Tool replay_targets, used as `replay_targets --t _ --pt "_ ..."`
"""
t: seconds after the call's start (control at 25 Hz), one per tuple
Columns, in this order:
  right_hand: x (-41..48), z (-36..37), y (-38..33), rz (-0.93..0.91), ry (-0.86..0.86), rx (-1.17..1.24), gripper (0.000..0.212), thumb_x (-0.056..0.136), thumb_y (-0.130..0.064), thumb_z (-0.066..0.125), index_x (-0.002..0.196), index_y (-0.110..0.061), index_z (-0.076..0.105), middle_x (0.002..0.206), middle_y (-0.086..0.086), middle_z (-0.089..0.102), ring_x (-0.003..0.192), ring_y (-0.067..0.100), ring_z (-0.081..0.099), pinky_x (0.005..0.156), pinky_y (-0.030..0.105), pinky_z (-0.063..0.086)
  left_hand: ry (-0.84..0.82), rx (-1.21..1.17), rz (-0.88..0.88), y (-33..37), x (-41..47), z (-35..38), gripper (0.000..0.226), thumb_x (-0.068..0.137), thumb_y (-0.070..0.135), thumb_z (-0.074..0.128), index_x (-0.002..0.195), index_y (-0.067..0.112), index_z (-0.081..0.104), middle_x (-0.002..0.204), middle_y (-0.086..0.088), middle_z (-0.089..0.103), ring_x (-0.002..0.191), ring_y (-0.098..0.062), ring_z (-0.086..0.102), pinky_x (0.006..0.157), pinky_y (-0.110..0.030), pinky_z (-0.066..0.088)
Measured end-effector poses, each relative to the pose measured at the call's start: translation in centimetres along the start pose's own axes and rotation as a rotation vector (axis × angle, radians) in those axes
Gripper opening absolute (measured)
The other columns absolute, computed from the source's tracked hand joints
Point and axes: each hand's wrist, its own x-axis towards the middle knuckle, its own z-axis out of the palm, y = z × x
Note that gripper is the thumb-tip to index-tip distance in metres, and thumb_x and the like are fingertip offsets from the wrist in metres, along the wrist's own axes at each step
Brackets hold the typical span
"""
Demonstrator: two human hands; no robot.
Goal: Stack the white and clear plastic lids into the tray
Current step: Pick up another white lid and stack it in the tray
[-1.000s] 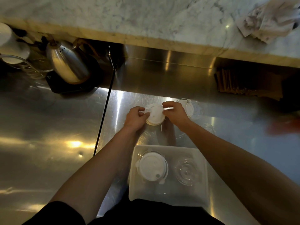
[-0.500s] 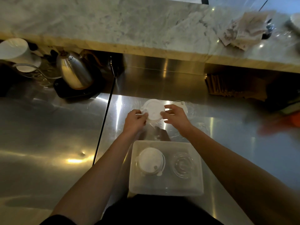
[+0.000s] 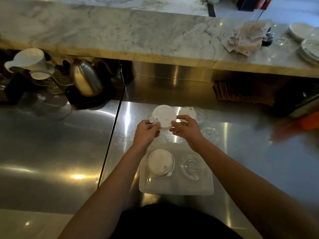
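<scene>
Your left hand (image 3: 146,132) and right hand (image 3: 186,129) pinch one white lid (image 3: 164,117) at its edges, fingers closed on it, above the bench (image 3: 69,144) beyond the tray (image 3: 176,187).

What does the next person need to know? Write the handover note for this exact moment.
Left hand and right hand: both pinch one white lid, held above the steel counter.
Tray: white lid stack on the left, clear lid stack on the right.
Left to do: add the held lid to the white stack; another white lid and a clear lid wait on the counter.
</scene>
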Motion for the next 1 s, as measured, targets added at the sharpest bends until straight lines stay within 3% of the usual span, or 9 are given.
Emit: replay_targets --t 0.2,0.4,0.8,1.0 --pt "-1.7 -0.4 0.0 -0.044 -0.006 -0.047 0.032 0.086 -0.014 0.069 0.114 -0.008 0.056 0.088 0.012 0.070 0.075 0.021 0.071 0.070 0.033 0.058 -0.070 0.020 0.040 -0.2 -2.3 -0.8 0.035 0.084 0.035 0.069 0.111 0.019 0.054 0.102 -0.004 0.069 0.085 -0.014 0.070 0.065 -0.021 0.056" --pt "-3.0 -1.0 -0.1 -0.083 -0.057 -0.131 0.026 0.086 -0.011 0.068 0.112 -0.009 0.063 0.082 0.010 0.070 0.071 0.021 0.067 0.065 0.030 0.055 -0.028 0.023 0.066 -0.3 -3.8 -2.3 0.044 0.082 0.041 0.070 0.116 0.016 0.059 0.107 -0.008 0.069 0.094 -0.018 0.068 0.075 -0.029 0.057" --pt "-5.0 -1.5 1.2 -0.162 -0.125 -0.381 0.023 0.086 -0.019 0.068 0.109 -0.018 0.069 0.095 0.007 0.072 0.072 0.014 0.069 0.063 0.023 0.058 0.013 0.110 0.139 -3.2 -7.3 -2.8 0.030 0.084 0.020 0.069 0.113 0.016 0.063 0.106 -0.013 0.069 0.093 -0.024 0.068 0.078 -0.037 0.060" --pt "-5.5 -1.2 2.6 -0.160 -0.118 -0.454 0.021 0.086 -0.022 0.068 0.106 -0.017 0.070 0.095 0.005 0.071 0.080 0.017 0.070 0.065 0.023 0.057 0.076 0.276 0.195 -5.1 -9.8 -2.4 0.032 0.086 0.023 0.066 0.117 0.016 0.064 0.112 -0.004 0.069 0.097 -0.018 0.066 0.087 -0.037 0.055"
